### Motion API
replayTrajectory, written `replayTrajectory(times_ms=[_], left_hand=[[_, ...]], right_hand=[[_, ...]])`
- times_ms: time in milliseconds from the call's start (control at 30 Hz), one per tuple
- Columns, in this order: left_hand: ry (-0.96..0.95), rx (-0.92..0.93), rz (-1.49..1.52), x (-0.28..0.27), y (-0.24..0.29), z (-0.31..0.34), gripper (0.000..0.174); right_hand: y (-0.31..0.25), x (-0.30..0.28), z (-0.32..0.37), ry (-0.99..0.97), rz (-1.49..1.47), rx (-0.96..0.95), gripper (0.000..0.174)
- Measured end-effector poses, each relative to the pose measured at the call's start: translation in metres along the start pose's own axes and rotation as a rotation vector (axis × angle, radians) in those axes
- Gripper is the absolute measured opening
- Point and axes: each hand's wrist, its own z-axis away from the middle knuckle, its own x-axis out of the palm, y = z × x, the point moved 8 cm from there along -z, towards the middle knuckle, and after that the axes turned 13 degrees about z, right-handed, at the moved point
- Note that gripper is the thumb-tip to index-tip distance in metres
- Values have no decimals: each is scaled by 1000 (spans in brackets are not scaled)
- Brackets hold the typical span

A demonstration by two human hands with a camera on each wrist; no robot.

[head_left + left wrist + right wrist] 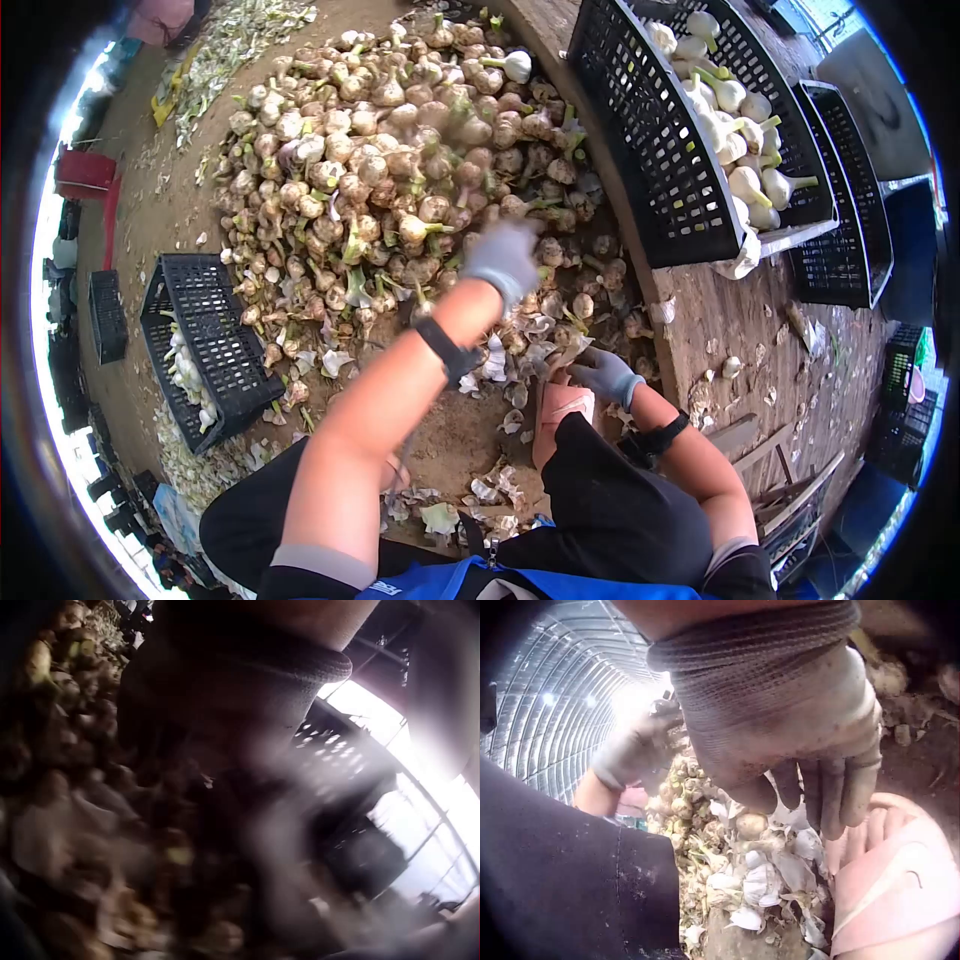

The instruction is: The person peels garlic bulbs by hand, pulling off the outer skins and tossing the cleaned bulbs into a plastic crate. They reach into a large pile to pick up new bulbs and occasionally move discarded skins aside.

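Observation:
My left hand, in a grey glove, is blurred over the lower right of a large heap of garlic bulbs. Its fingers are smeared in the head view and dark in the left wrist view, so I cannot tell whether it grips a bulb. My right hand, also gloved, hangs beside a foot in a pink sandal. In the right wrist view its fingers point down, loosely bent, with no bulb in them. Loose papery garlic skins lie below that hand.
A black crate of trimmed garlic bulbs stands on the wooden boards at the right, with another black crate beside it. At the left a tilted black crate holds more garlic. Peeled skins litter the ground between the legs.

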Motion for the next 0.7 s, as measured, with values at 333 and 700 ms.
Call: replayTrajectory(times_ms=[333,700], left_hand=[[-480,-312,-1141,8,-118,-45,31],[-287,253,-663,-1,-62,65,21]], right_hand=[[0,-3,-19,-11,23,-20,31],[-87,-7,-26,-144,606,-127,51]])
